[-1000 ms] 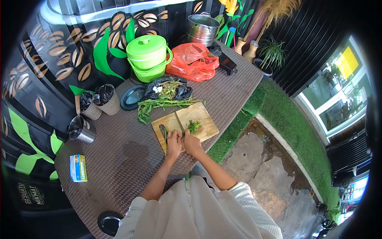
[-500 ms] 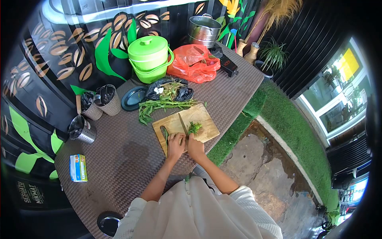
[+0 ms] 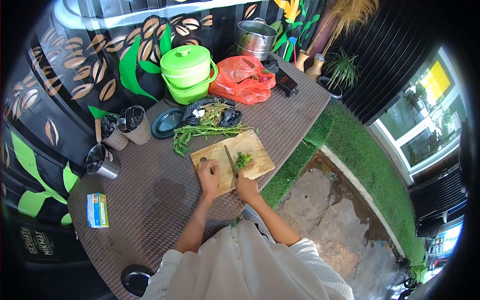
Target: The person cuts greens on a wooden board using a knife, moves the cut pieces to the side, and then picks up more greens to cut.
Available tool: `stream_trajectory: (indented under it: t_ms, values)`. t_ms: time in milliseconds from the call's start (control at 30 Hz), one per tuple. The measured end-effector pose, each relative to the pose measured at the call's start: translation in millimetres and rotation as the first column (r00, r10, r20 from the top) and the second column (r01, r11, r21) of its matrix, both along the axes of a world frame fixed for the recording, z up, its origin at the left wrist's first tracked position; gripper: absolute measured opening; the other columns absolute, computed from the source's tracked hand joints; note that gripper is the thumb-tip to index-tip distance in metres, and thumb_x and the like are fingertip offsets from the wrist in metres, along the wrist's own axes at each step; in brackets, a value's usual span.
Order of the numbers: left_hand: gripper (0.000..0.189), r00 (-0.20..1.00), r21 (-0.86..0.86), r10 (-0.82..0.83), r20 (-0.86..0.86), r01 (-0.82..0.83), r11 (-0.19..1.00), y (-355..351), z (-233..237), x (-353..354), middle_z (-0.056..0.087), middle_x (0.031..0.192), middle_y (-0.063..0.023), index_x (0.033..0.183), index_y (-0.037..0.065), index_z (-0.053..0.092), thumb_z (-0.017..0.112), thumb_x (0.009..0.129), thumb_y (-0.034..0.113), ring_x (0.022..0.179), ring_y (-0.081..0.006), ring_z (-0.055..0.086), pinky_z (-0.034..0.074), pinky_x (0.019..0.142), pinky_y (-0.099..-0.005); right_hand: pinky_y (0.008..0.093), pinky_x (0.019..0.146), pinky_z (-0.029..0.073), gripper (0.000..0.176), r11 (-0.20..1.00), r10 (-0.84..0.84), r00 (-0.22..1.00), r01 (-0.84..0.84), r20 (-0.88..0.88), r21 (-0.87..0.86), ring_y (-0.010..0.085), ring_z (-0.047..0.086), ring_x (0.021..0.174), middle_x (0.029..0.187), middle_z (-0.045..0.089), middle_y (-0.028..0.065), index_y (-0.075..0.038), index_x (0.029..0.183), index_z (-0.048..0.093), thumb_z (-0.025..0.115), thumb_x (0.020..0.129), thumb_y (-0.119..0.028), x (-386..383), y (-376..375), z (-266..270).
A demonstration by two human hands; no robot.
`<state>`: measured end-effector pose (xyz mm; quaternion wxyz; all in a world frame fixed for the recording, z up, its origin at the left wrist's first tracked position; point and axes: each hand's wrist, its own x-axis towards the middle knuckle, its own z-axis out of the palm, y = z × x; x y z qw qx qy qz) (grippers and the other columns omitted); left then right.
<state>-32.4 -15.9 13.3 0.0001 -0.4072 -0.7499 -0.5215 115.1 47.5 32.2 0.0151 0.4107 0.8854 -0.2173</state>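
My right hand [image 3: 247, 186] is closed around the handle of a knife [image 3: 230, 159], whose blade points away from me over the wooden cutting board [image 3: 261, 161]. Just right of the blade lies a small heap of chopped greens [image 3: 243, 160]. On the board's left side, my left hand [image 3: 208, 177] is curled over a dark, slender thing [image 3: 203, 159]; its far end pokes out past the fingers, and the rest is hidden. Long green stalks with leaves [image 3: 200, 133] lie along the board's far edge.
Behind the stalks, a black plastic bag [image 3: 232, 118] holds plant scraps beside a dark plate [image 3: 166, 123]. Farther back stand a green lidded bucket [image 3: 186, 75], a red plastic bag [image 3: 245, 82] and a metal pot [image 3: 256, 40]. Cutlery holders [image 3: 135, 127] and a tissue pack [image 3: 97, 210] are at left.
My left hand has moved left and away from the knife, onto the dark slender thing. The right hand stays on the knife handle beside the chopped greens.
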Motion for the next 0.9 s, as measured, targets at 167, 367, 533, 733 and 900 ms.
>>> stream_trajectory:
  t_ms: [167, 367, 533, 733, 900]
  values:
    - [0.015, 0.986, -0.338, 0.085, -0.146, -0.130, 0.932, -14, 18, -29, 0.060, 0.099, -0.0067, 0.090, 0.004, 0.068, 0.068, 0.076, 0.009, 0.104, -0.0272, 0.047, 0.035, 0.091, -0.0411, 0.0500, 0.067, 0.051, 0.051, 1.000, 0.012, 0.999, -0.012, 0.033, -0.009, 0.0421, 0.064, 0.076, 0.080, 0.064, 0.0265, 0.009, 0.125, 0.028, 0.046, 0.086, -0.017, -2, -1, -10]
    - [0.012, 0.933, -0.407, 0.081, -0.350, -0.230, 0.884, -6, 10, -29, 0.058, 0.097, -0.0040, 0.084, 0.007, 0.071, 0.072, 0.072, 0.009, 0.102, -0.0259, 0.047, 0.035, 0.087, -0.0416, 0.0488, 0.067, 0.051, 0.054, 1.000, -0.001, 1.000, 0.001, 0.011, -0.028, 0.0416, 0.064, 0.076, 0.080, 0.064, 0.0256, 0.010, 0.126, 0.027, 0.051, 0.084, -0.014, -1, -4, -7]
    - [0.007, 0.961, -0.388, 0.131, -0.243, -0.220, 0.895, -3, 1, -33, 0.061, 0.094, -0.0048, 0.080, 0.007, 0.071, 0.071, 0.073, 0.008, 0.100, -0.0249, 0.049, 0.035, 0.087, -0.0404, 0.0489, 0.068, 0.051, 0.051, 0.999, -0.014, 1.000, 0.014, 0.027, -0.030, 0.0416, 0.064, 0.079, 0.083, 0.064, 0.0262, 0.009, 0.123, 0.029, 0.051, 0.084, -0.015, -1, -4, -4]
    - [0.007, 0.988, -0.149, 0.150, -0.027, -0.153, 0.977, -4, -13, -51, 0.066, 0.082, -0.0114, 0.082, 0.003, 0.069, 0.067, 0.076, 0.005, 0.084, -0.0246, 0.060, 0.047, 0.076, -0.0363, 0.0497, 0.069, 0.051, 0.046, 0.998, -0.026, 0.999, 0.027, 0.030, -0.049, 0.0411, 0.065, 0.080, 0.085, 0.065, 0.0263, 0.007, 0.122, 0.030, 0.048, 0.087, -0.017, 1, -2, -7]
    - [0.010, 0.956, -0.054, 0.062, 0.285, -0.049, 0.997, -2, -14, -57, 0.067, 0.079, -0.0073, 0.091, 0.001, 0.067, 0.064, 0.082, 0.004, 0.068, -0.0131, 0.062, 0.050, 0.065, -0.0254, 0.0497, 0.069, 0.051, 0.052, 0.998, -0.047, 0.999, 0.048, 0.026, -0.045, 0.0414, 0.064, 0.080, 0.085, 0.065, 0.0257, 0.008, 0.129, 0.025, 0.045, 0.089, -0.020, 0, -1, -8]
